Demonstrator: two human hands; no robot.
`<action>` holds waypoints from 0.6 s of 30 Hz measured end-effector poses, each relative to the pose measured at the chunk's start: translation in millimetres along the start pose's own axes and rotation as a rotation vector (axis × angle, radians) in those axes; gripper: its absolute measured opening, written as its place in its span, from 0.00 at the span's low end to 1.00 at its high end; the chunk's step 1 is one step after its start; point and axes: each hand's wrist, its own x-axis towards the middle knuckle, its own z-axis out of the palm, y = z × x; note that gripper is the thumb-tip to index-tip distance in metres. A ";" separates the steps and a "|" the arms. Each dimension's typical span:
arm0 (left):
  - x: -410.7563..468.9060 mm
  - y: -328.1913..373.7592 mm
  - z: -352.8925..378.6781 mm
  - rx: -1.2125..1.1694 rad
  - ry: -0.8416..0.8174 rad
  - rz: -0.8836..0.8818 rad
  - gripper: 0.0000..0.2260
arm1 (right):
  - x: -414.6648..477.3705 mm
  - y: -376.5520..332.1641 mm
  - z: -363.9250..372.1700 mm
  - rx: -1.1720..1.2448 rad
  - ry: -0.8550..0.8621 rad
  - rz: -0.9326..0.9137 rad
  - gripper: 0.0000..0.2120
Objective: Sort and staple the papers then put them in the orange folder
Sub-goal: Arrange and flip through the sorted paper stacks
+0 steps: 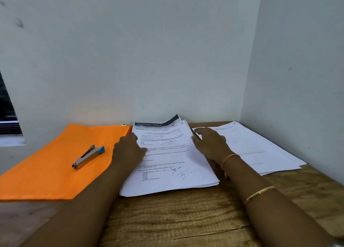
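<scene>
Desk (176,218) in a corner
Its wood-grain top meets two pale walls (130,51), smudged at upper left; a dark window (7,112) sits at the left edge.

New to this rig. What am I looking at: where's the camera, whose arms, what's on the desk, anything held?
There is no robot here. A person wears one wide-angle camera on the head, looking forward and down, so the two arms coming in from the bottom are the wearer's own.

On the wooden desk, from left to right:
- An orange folder, closed and flat, with a stapler lying on it, untouched.
- A printed stack in the middle.
- A second stack to its right, near the wall.

The left hand is at the printed stack's left edge and the right hand at its right edge. Whether they grip sheets or just rest there is unclear. The right arm wears bangles.
</scene>
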 end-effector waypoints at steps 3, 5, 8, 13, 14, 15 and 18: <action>3.3 -5.3 -1.2 -0.040 -0.047 -0.030 0.30 | -4.2 -4.4 4.7 -0.101 -0.105 -0.031 0.15; 6.5 -8.0 -1.3 -0.050 -0.055 -0.039 0.32 | -5.3 -4.6 7.4 -0.113 -0.118 -0.024 0.17; 7.9 -9.6 -1.4 -0.111 -0.029 -0.055 0.30 | -5.9 -3.5 13.1 -0.132 -0.138 -0.036 0.10; 8.5 -9.7 -0.5 -0.217 0.036 -0.102 0.19 | -5.0 -6.0 17.2 -0.199 -0.134 -0.040 0.07; 9.0 -9.0 -0.3 -0.221 0.048 -0.109 0.17 | -5.4 -6.7 17.2 -0.203 -0.130 -0.047 0.09; 9.5 -8.1 -0.4 -0.222 0.058 -0.116 0.16 | -5.9 -7.5 16.8 -0.193 -0.136 -0.047 0.12; 10.7 -7.9 -0.9 -0.229 0.093 -0.115 0.14 | -6.6 -8.1 16.3 -0.143 -0.160 -0.032 0.16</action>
